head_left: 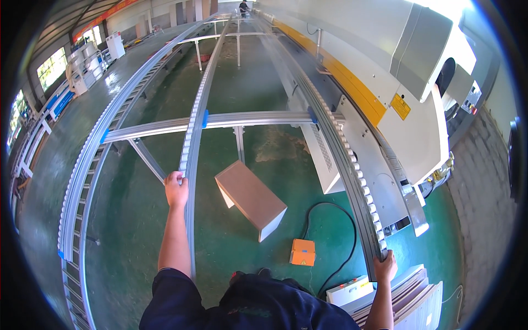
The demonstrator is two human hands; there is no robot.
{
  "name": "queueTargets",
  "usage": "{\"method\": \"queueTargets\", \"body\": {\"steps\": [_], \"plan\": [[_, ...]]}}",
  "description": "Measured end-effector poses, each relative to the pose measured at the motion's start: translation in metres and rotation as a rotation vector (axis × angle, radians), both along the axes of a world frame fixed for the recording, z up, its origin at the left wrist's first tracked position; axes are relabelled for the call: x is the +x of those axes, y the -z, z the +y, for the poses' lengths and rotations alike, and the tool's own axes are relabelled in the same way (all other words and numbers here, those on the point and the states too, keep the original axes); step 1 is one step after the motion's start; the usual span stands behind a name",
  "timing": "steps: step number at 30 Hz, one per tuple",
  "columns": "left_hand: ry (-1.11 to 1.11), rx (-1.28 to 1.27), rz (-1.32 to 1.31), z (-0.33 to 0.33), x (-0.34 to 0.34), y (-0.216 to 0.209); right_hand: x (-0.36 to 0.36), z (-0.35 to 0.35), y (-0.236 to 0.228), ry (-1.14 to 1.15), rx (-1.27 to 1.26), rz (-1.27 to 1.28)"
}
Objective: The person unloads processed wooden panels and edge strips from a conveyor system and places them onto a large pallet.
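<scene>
My left hand (176, 190) is closed over the middle aluminium roller rail (193, 132), its fingers curled onto the row of white rollers. At the lower right, my right hand (385, 266) grips the near end of the right roller rail (344, 165), close to its last rollers. An aluminium crossbar (258, 119) with blue end pieces joins the rails ahead of me. Both rails run away from me toward the far end of the hall. My fingertips are partly hidden behind the rails.
Between the rails, a brown-topped box-like stand (252, 193) and an orange box (303, 252) sit on the green floor near a black cable (352, 220). Stacked panels (421, 300) lie lower right. A white-and-yellow machine (379, 104) lines the right side. Another person (243, 7) stands far off.
</scene>
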State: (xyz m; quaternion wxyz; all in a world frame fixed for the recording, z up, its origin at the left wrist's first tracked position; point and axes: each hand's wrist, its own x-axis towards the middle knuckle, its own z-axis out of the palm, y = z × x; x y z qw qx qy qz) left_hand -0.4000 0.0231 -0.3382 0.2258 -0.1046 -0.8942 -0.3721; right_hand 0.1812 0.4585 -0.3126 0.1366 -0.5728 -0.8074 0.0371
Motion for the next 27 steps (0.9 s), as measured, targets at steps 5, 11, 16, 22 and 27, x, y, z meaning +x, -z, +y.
{"method": "queueTargets", "body": {"steps": [5, 11, 16, 22, 27], "plan": [[-0.001, 0.013, -0.019, 0.001, 0.003, -0.002, -0.002, -0.001, -0.002, 0.019, -0.025, -0.018], [0.002, 0.006, 0.015, -0.001, 0.0, 0.003, -0.004, -0.003, -0.008, 0.033, -0.056, -0.01], [-0.003, 0.016, -0.027, 0.001, 0.002, 0.0, -0.006, -0.003, -0.012, 0.044, -0.067, -0.021], [0.0, -0.003, -0.043, 0.0, 0.002, -0.002, -0.002, 0.0, -0.006, 0.034, -0.062, -0.009], [0.008, 0.014, -0.066, 0.002, 0.003, -0.003, 0.001, 0.002, -0.009, 0.005, -0.087, 0.044]]}}
